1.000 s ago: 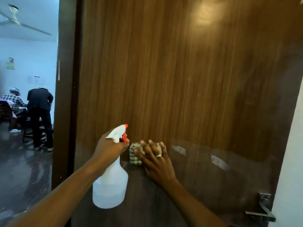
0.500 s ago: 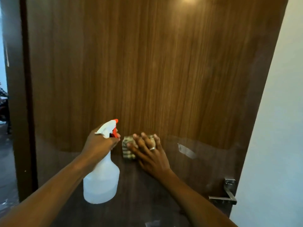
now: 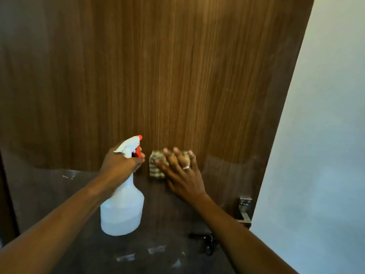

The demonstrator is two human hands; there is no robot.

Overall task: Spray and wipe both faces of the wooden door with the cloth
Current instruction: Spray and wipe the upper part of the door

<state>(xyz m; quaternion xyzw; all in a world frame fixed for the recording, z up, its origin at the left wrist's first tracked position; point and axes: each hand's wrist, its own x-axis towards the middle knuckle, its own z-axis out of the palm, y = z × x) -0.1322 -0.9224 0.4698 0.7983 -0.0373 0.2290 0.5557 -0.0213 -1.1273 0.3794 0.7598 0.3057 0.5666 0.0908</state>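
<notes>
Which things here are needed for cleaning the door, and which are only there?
For the job: wooden door; spray bottle, gripped by the left hand; checked cloth, pressed on the door by the right hand.
Only there: metal door handle; small black fitting; white wall.

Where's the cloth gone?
In the head view, the checked cloth is flat against the wooden door, under the right hand, just right of the spray bottle.
</notes>
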